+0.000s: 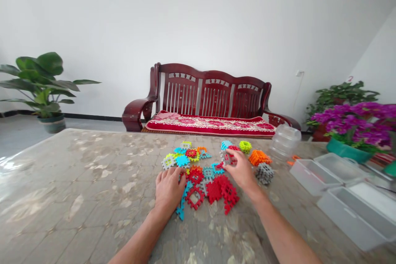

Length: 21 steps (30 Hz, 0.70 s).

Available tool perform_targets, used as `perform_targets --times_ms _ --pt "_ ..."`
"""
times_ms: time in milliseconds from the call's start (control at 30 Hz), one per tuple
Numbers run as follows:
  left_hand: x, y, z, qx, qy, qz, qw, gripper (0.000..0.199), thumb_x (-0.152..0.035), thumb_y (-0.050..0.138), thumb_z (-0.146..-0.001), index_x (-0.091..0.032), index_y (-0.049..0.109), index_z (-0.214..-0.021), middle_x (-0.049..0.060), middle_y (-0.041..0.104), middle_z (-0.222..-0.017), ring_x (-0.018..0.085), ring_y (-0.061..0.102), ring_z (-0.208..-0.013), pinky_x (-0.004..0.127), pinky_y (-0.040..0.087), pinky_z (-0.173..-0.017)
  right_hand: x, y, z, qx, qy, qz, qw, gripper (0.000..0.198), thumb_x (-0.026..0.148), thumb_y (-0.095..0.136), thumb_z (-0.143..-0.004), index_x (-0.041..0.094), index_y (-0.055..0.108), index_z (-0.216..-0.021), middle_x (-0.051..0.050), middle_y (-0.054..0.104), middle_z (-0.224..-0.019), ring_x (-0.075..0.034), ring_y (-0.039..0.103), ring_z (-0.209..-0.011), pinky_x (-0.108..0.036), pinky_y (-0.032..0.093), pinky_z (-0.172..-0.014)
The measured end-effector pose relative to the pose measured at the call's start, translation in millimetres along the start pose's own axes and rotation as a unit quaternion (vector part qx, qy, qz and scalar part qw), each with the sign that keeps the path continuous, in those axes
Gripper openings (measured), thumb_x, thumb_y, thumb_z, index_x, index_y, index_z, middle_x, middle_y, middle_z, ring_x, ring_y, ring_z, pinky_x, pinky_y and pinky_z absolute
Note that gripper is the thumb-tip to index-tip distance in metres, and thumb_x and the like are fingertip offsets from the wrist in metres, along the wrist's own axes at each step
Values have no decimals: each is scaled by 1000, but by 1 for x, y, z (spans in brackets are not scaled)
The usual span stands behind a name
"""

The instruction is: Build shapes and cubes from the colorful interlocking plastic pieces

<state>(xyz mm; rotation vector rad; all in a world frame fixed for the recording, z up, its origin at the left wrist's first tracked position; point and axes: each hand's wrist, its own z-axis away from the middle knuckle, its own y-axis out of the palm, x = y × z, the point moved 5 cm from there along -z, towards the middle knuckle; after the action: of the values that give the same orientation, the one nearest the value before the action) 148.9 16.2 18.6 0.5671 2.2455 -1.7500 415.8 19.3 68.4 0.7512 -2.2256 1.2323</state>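
My right hand (243, 171) pinches a grey interlocking tile (226, 157) between thumb and fingers, just above the right side of the loose tiles. My left hand (169, 187) rests on the table at the left edge of the tiles, its fingers slightly bent and its thumb apart, beside a blue tile strip (182, 203). Between the hands lie toothed plastic tiles: a red square frame (195, 197), a solid red tile (214, 190) and a teal window tile (208, 172). Farther back are a bright blue tile (182, 161) and a pale window tile (168, 161). My left fingertips are partly hidden.
Stacks of orange tiles (260, 157), grey tiles (265, 173) and lime tiles (245, 146) stand right of my right hand. Beyond are a clear plastic jar (285, 141), open clear boxes (349, 214) and a purple flower pot (349, 149). A wooden bench (213, 95) stands behind the table.
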Motion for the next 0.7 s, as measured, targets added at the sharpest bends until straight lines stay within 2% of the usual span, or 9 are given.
perform_targets --times_ms 133,300,367,533,700 --pt "0 -1 0 -2 5 -3 1000 26 -31 45 -92 -29 68 -104 3 70 -115 22 59 -109 39 35 -100 -34 -46 13 -46 21 7 999 58 27 64 -66 22 62 -124 -8 65 -123 -23 65 -98 -40 52 -91" --pt "-2 -2 0 -1 9 -7 1000 27 -32 44 -92 -29 68 -104 2 70 -115 23 60 -109 39 36 -100 -98 -92 27 -103 112 -5 988 68 31 65 -63 18 57 -129 -14 67 -120 -28 65 -106 -43 52 -90" --pt "-2 -3 0 -2 9 -14 1000 27 -32 44 -92 -29 68 -104 2 71 -114 23 60 -109 39 36 -99 -117 -106 28 -109 124 -2 986 72 30 66 -62 16 55 -131 -15 68 -119 -28 65 -107 -44 51 -93" --pt "-2 -3 0 -2 8 -14 1000 26 -31 45 -92 -30 68 -104 2 71 -115 22 60 -110 38 36 -99 -134 -130 19 -88 113 82 986 73 25 68 -58 17 57 -129 -14 70 -115 -30 65 -109 -48 47 -98" --pt "-1 -2 0 -3 9 -11 1000 26 -32 44 -92 -31 68 -103 2 71 -114 22 60 -110 39 36 -100 -142 -132 8 -31 112 79 990 72 15 62 -55 18 59 -126 -13 69 -118 -27 67 -106 -43 50 -95"
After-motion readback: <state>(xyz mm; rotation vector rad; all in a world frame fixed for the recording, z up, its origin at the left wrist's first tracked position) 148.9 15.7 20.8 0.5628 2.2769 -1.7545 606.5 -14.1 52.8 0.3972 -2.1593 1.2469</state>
